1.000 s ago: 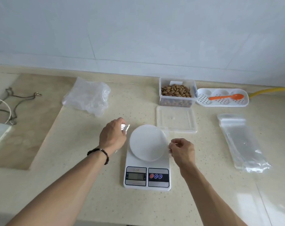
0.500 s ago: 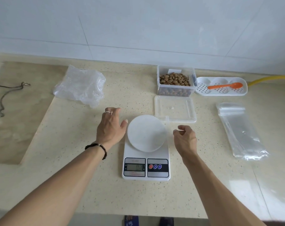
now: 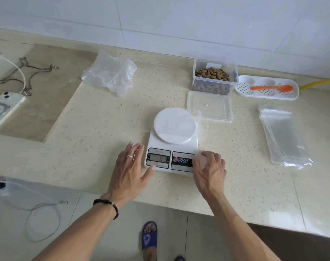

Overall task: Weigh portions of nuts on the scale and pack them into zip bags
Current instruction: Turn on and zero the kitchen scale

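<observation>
Surface: speckled beige countertop (image 3: 96, 144) under a pale tiled wall, with a darker inset panel at the left.
Scale: white digital kitchen scale (image 3: 172, 146) stands near the front edge; its round platter is bare and the display is lit, though the digits are too small to read surely.
Left hand: left hand (image 3: 129, 170) lies flat beside the scale's left edge, fingers straight and slightly spread, thumb tip touching the front corner.
Right hand: right hand (image 3: 210, 169) sits at the scale's right front corner, fingers loosely curled; I cannot tell whether they pinch anything.
Nuts: almonds fill the clear container (image 3: 213, 79) behind the scale, its lid (image 3: 210, 106) lying just in front of it.
Tools: orange spoon (image 3: 271, 88) rests in a white perforated tray (image 3: 266, 87); stack of zip bags (image 3: 283, 136) lies at the right.
Step, judged: settling and zeroing the scale.
Doing it well: square it flat, lift both hands clear, then confirm zero before scooping.
Risk: a resting thumb could skew the reading.
</observation>
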The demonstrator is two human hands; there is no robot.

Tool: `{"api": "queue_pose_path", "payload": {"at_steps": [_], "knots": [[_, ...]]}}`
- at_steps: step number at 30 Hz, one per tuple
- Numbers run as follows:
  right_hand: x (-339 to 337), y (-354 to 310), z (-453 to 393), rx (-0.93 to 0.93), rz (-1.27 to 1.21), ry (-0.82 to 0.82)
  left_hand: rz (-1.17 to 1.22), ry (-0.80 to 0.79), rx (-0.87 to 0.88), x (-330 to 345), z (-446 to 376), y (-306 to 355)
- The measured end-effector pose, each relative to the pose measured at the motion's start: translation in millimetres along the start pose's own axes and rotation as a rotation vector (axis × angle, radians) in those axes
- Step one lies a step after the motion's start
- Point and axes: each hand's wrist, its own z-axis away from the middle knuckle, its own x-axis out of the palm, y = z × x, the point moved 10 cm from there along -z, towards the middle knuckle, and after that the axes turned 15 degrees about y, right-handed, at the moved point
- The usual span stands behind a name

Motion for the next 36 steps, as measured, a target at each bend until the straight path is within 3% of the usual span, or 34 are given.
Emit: {"api": "queue_pose_path", "payload": {"at_steps": [8,36], "knots": [[13.2,1.9,14.1,-0.127,0.063,0.001,-0.062,-0.025,0.026,24.5,11.5,-1.8],[21.9,1.2,9.7,-0.014,0.021,0.036,-0.104,-0.017,0.041,32.2,10.0,-6.0]]}}
